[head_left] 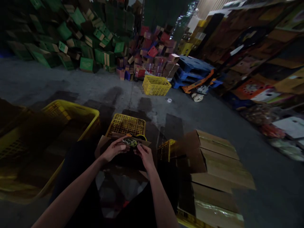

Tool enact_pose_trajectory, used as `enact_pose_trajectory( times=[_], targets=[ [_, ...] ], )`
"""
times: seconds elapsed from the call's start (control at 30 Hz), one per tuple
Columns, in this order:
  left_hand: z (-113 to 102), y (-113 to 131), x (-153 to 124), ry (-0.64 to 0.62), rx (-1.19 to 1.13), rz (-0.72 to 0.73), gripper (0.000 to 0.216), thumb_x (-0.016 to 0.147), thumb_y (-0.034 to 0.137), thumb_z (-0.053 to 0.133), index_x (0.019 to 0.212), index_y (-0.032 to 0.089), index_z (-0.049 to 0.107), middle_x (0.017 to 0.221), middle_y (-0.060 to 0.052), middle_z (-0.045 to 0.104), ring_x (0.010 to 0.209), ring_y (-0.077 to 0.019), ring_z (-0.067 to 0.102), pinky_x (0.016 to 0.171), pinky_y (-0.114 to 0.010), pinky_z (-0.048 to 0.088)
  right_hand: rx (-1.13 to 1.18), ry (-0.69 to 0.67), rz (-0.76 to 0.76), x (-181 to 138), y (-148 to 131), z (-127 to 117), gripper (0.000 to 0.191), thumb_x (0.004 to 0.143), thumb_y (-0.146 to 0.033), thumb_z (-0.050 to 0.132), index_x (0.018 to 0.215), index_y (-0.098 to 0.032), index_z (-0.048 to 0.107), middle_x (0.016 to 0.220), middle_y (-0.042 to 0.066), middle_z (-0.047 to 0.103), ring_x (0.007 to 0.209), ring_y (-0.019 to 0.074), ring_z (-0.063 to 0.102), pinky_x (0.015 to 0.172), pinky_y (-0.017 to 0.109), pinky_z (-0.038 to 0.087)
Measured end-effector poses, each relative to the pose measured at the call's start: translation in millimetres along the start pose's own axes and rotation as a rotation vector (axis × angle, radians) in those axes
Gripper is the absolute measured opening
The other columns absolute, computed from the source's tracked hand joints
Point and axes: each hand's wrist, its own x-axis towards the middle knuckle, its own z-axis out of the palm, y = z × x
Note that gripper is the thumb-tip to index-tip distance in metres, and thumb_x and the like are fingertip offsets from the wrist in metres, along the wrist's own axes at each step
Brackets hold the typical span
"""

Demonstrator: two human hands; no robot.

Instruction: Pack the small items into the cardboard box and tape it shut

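Since the fingers (121,143) of the left hand (113,150) and right hand (145,155) are pinched together on a greenish item (130,142) between them, just above the open box (104,143) near the crate (125,124), an even two-sided grip held low over the box seems safest.

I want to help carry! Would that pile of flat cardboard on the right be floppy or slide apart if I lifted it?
Probably bendy: the flat cardboard pile is thin folded sheets. It may slide apart, since the layers lie loose and uneven. Likely light, being empty flattened boxes.
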Motion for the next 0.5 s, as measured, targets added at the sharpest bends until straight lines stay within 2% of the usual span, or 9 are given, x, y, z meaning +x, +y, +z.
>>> enact_pose_trajectory(
  times=[0.07,0.17,0.27,0.37,0.5],
  targets=[
    [0.8,0.3,0.1,-0.016,0.09,0.051,0.075,0.073,0.039,0.085,0.14,0.021,0.056,0.109,-0.011,0.074,0.102,-0.0273,0.07,0.091,-0.039,0.053,-0.005,-0.002,0.003,-0.8,0.0,0.0,0.037,0.073,-0.049,0.082,0.094,-0.019,0.079,0.087,0.004,0.077,0.072,0.0172,0.071,0.069,0.029,0.059],
    [1.1,-1.2,2.2,0.084,0.243,0.103,0.058,0.073,0.042,0.083,0.123,0.016,0.068,0.109,-0.01,0.074,0.098,-0.0269,0.069,0.087,-0.037,0.054,-0.04,-0.029,0.015,-3.1,-0.9,1.3,0.039,0.073,-0.053,0.081,0.091,-0.018,0.078,0.085,0.005,0.077,0.069,0.0172,0.071,0.066,0.028,0.058],
    [-0.5,-3.2,4.3,0.134,0.32,0.134,0.05,0.074,0.045,0.081,0.113,0.015,0.072,0.11,-0.01,0.074,0.102,-0.0271,0.068,0.09,-0.036,0.053,-0.08,-0.049,0.043,-5.6,-2.7,3.0,0.041,0.074,-0.056,0.079,0.089,-0.018,0.077,0.082,0.006,0.077,0.066,0.0166,0.07,0.062,0.027,0.055],
    [-2.3,-5.6,5.4,0.115,0.275,0.14,0.046,0.078,0.049,0.077,0.109,0.015,0.072,0.112,-0.01,0.073,0.106,-0.027,0.066,0.094,-0.036,0.052,-0.145,-0.09,0.064,-7.5,-4.7,4.0,0.044,0.077,-0.061,0.074,0.08,-0.017,0.075,0.072,0.005,0.074,0.058,0.0149,0.066,0.056,0.025,0.05],
    [-2.0,-6.7,5.7,0.154,0.179,0.112,0.05,0.08,0.055,0.073,0.109,0.015,0.069,0.113,-0.01,0.071,0.107,-0.0272,0.065,0.091,-0.037,0.054,-0.338,-0.16,-0.003,-7.7,-6.7,2.3,0.053,0.083,-0.063,0.067,0.056,-0.018,0.065,0.05,0.0,0.061,0.048,0.0122,0.056,0.056,0.025,0.045]
  ],
)
